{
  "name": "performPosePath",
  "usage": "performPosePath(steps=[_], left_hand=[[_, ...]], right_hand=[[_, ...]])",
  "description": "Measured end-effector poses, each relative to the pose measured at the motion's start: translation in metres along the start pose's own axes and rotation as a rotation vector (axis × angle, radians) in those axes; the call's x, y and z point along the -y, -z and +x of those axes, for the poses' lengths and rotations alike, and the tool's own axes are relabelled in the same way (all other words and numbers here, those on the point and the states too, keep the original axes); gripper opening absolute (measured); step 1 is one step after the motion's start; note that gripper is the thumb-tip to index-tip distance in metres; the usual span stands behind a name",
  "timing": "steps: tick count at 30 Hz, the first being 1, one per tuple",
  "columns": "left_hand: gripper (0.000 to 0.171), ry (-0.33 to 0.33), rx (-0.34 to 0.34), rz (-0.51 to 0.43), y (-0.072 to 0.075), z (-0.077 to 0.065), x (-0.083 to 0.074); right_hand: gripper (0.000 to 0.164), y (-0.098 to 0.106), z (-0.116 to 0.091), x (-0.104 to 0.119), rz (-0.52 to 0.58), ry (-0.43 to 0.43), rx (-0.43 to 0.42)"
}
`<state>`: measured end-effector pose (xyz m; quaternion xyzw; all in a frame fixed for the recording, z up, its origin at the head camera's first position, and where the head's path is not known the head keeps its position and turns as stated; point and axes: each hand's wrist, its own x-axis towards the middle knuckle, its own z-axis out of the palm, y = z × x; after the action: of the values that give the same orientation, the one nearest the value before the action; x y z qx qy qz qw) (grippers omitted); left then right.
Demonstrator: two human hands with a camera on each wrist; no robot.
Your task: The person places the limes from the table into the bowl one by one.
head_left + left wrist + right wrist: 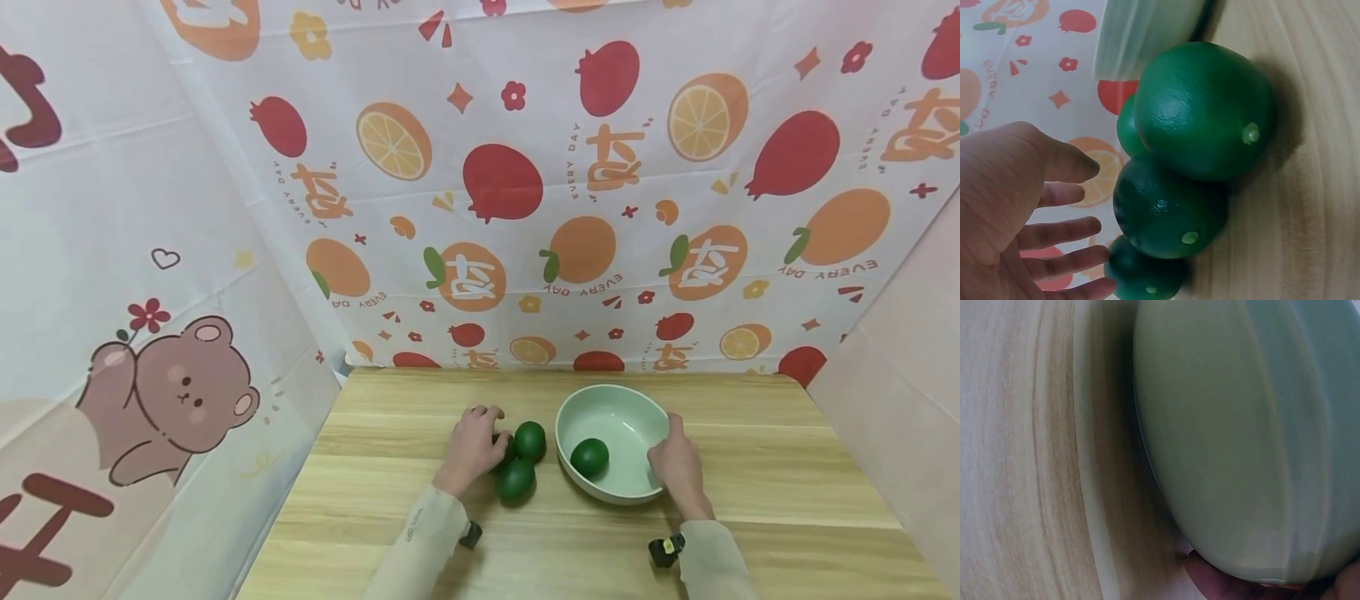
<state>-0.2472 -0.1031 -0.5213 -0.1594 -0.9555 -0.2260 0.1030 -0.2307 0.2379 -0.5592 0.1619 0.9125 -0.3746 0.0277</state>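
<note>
My left hand (472, 446) hovers beside a cluster of dark green limes on the table. Its fingers are spread and loosely bent, and in the left wrist view they hold nothing. One lime (516, 481) lies nearest me, another lime (530, 440) just behind it. A darker lime (1169, 206) is partly covered by the hand in the head view. To the right, a pale green bowl (622, 402) stands upright with a single lime (590, 457) inside. My right hand (677, 462) grips the bowl's right rim, thumb toward the inside; fingertips (1216, 578) show against its outer wall.
A light wood-grain table (360, 483) carries everything. Behind it hangs a fruit-print cloth (555, 317), with a bear-print cloth (187, 392) on the left. Small dark wrist cameras (663, 551) sit by both sleeves.
</note>
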Motion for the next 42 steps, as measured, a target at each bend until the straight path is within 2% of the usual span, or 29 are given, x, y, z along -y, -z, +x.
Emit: performPosePath(steps=[7, 27, 42], left_hand=[[0.025, -0.001, -0.010, 0.000, -0.001, -0.003, 0.001], [0.024, -0.004, 0.036, 0.002, -0.013, -0.010, 0.005], [0.026, 0.019, 0.110, -0.002, -0.014, -0.015, 0.001]], right_hand=[[0.076, 0.000, 0.000, 0.001, 0.002, 0.001, -0.001], [0.075, 0.001, -0.002, 0.002, -0.005, 0.010, -0.008], [0.076, 0.002, -0.002, 0.002, -0.002, 0.006, -0.010]])
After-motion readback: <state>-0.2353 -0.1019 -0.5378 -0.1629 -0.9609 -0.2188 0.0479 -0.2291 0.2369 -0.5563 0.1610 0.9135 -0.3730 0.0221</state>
